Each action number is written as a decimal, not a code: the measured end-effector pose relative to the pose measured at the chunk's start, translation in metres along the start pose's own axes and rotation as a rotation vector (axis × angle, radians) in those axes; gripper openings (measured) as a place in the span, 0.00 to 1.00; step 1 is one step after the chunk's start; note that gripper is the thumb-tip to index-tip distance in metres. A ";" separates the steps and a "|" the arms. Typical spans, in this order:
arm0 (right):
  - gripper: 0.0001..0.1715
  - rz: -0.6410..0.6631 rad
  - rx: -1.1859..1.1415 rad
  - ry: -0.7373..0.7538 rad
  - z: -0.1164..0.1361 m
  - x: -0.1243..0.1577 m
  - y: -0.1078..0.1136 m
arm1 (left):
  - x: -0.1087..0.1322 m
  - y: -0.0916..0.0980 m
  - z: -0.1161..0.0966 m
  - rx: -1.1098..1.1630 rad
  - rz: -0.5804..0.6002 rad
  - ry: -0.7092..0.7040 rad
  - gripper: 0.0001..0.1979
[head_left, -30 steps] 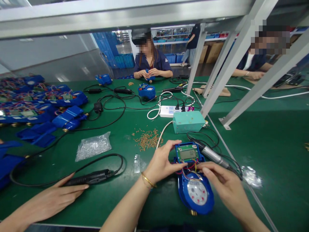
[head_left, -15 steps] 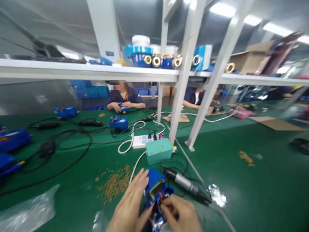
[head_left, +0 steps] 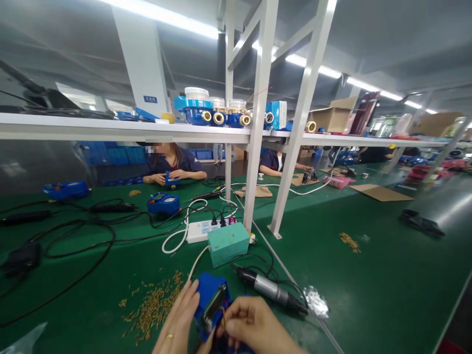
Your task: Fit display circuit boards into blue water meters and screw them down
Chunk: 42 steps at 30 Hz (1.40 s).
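A blue water meter housing [head_left: 210, 295], tilted, with a display circuit board [head_left: 215, 307] showing on its open side, is at the bottom centre. My left hand [head_left: 180, 319] lies along its left side, fingers stretched up and thumb underneath, gripping it. Thin coloured wires [head_left: 223, 314] run down beside the board. My right hand [head_left: 254, 322] is closed in a pinch on these wires, just right of the housing. The lower part of the meter is mostly hidden behind my hands.
Small brass-coloured screws [head_left: 157, 307] lie in a pile on the left. An electric screwdriver [head_left: 271, 290] lies to the right, behind it a turquoise box [head_left: 228, 246] and a power strip [head_left: 199, 231]. Shelf posts [head_left: 254, 147] rise ahead. Two co-workers sit opposite.
The view has swung right and tilted up, so everything sits further left. The housing has turned and leans more, and my right hand has moved up beside the board.
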State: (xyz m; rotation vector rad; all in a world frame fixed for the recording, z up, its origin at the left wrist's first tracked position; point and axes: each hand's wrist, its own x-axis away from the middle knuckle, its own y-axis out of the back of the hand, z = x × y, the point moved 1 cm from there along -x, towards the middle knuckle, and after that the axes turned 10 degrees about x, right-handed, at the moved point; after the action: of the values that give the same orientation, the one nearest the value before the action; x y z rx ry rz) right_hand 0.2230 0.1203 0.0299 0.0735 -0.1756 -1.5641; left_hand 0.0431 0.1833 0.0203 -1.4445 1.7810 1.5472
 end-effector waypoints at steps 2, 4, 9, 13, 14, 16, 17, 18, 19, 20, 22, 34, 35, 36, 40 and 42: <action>0.33 0.044 -0.066 -0.036 0.005 0.000 0.005 | -0.002 0.005 0.001 -0.029 0.052 -0.014 0.27; 0.32 0.045 -0.078 -0.069 0.007 0.000 0.007 | -0.005 0.009 0.001 -0.048 0.093 -0.054 0.28; 0.16 -0.006 0.061 -0.059 0.008 0.003 0.011 | -0.009 0.011 -0.013 -0.015 0.131 -0.019 0.27; 0.07 -0.102 0.214 0.011 0.010 0.017 0.012 | -0.008 0.008 -0.033 0.050 0.124 0.126 0.25; 0.07 -0.115 0.237 0.018 0.010 0.021 0.011 | -0.007 0.007 -0.037 0.066 0.125 0.150 0.26; 0.10 -0.127 0.265 0.021 0.009 0.027 0.011 | -0.005 0.005 -0.043 0.094 0.125 0.180 0.28; 0.12 -0.126 0.273 0.021 0.008 0.028 0.010 | -0.004 0.004 -0.045 0.101 0.119 0.193 0.29; 0.13 -0.125 0.279 0.022 0.008 0.029 0.010 | -0.004 0.004 -0.047 0.105 0.109 0.210 0.29; 0.15 -0.122 0.284 0.024 0.008 0.030 0.010 | -0.003 0.004 -0.047 0.106 0.096 0.226 0.29; 0.16 -0.118 0.289 0.030 0.009 0.030 0.010 | -0.003 0.004 -0.048 0.107 0.082 0.239 0.29; 0.17 -0.108 0.304 0.057 0.009 0.029 0.011 | -0.003 0.005 -0.048 0.115 0.060 0.256 0.30; 0.18 -0.491 1.248 0.556 0.007 0.038 -0.003 | -0.002 -0.007 -0.062 0.126 0.043 0.442 0.31; 0.18 -0.495 1.356 0.593 0.008 0.039 -0.005 | -0.002 -0.008 -0.065 0.129 0.037 0.487 0.32; 0.18 -0.490 1.409 0.612 0.009 0.038 -0.006 | -0.002 -0.009 -0.067 0.132 0.027 0.525 0.32; 0.10 -0.470 1.126 0.524 0.008 0.034 -0.001 | -0.002 -0.009 -0.068 0.122 -0.023 0.576 0.31; 0.06 -0.406 0.825 0.340 0.005 0.032 0.005 | 0.000 -0.009 -0.065 0.107 -0.032 0.564 0.31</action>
State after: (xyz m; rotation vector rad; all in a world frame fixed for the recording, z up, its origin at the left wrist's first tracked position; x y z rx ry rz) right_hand 0.2266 0.0886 0.0375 1.0691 -0.5521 -1.7563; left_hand 0.0716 0.1268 0.0371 -1.9776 2.0833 1.0665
